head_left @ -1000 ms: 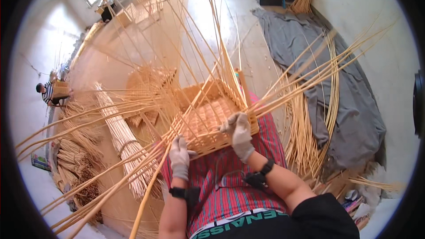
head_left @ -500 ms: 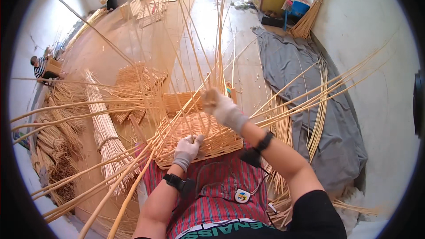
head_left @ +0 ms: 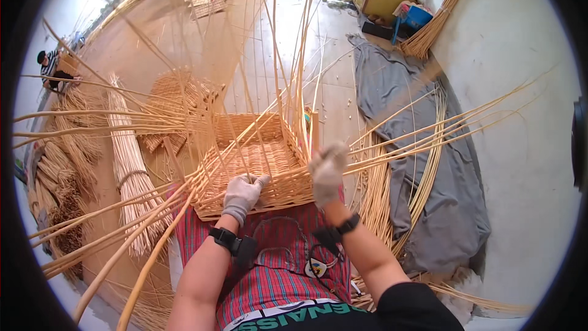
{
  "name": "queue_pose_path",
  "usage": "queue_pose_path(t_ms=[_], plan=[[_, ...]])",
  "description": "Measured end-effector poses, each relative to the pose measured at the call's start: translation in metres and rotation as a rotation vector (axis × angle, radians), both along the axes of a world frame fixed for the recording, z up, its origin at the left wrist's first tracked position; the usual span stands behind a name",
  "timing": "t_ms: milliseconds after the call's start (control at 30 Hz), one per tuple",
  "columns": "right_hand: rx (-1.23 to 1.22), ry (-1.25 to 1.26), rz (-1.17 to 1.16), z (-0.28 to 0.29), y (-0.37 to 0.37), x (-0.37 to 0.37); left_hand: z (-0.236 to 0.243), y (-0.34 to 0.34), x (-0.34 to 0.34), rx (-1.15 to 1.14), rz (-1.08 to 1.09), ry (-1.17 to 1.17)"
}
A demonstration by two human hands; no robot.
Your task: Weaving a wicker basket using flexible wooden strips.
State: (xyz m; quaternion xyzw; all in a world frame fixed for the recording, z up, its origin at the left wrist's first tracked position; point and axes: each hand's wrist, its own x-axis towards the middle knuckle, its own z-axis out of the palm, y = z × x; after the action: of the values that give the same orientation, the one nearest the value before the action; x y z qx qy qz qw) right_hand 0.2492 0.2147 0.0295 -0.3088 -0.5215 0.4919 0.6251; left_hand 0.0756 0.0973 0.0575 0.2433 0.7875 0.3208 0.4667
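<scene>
A rectangular woven wicker basket rests on my lap over a red plaid apron. Long uncut rods stand up from its far side and fan out to the left and right. My left hand, in a pale work glove, is closed on the near rim, its thumb pointing right along the edge beside the upright rods. By the near right corner is my right hand, also gloved. Motion smears its fingers, and whether they hold a rod cannot be made out.
To the left lie a tied bundle of pale rods and a woven panel. A grey cloth with loose rods on it spreads at the right. A person in a striped top sits far left. A blue container stands back right.
My right hand has come down and toward me, from above the basket to its near right corner. The left hand keeps its hold on the rim. More of the basket's inside shows.
</scene>
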Motion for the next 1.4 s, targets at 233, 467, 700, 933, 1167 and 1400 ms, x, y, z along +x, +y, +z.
queue_pose_path(t_ms=[233,467,700,933,1167,1400], plan=[[-0.41,0.358,-0.016,0.043,-0.046,-0.018,-0.018,0.005,0.011,0.313,0.364,-0.366],[-0.332,0.017,0.104,0.064,-0.033,0.03,-0.054,-0.009,-0.014,0.595,0.462,-0.214],[-0.36,-0.145,0.213,0.091,0.046,0.122,-0.002,0.049,0.047,0.42,-0.08,-0.457],[0.5,-0.881,0.308,0.145,0.092,-0.059,-0.033,0.044,0.079,0.485,0.205,-0.313],[0.09,-1.47,0.012,0.077,0.163,0.042,-0.016,0.053,0.086,0.452,0.13,-0.358],[0.758,-1.312,0.09,0.08,0.008,0.044,0.002,-0.009,0.057,0.776,-0.08,-0.14]])
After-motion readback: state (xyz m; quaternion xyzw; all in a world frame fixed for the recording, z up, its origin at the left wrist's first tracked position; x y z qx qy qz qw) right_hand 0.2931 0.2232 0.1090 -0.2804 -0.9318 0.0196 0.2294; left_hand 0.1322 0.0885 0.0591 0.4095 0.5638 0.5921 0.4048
